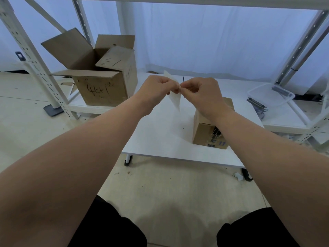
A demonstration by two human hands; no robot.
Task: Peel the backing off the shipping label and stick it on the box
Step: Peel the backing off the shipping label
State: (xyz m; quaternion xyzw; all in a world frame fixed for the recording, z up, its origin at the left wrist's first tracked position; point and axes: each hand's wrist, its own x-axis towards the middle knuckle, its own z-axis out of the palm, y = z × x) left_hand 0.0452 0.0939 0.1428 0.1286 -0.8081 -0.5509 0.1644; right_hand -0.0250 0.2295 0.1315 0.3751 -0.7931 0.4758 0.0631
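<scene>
Both hands, left [156,85] and right [199,88], pinch one edge of the label [175,99] above the bench [160,132]; thin and floppy, it likely peels best from a corner.

The shipping label [175,100] is plain white, faintly cream. The box [201,134] at the right edge of the white table [156,136] is brown cardboard with small dark and blue printed marks. The open carton [99,90] on the white shelf [80,105] is brown with black handwriting.

Storage or packing room: slotted metal shelving [33,57], open cardboard carton [99,90].
</scene>
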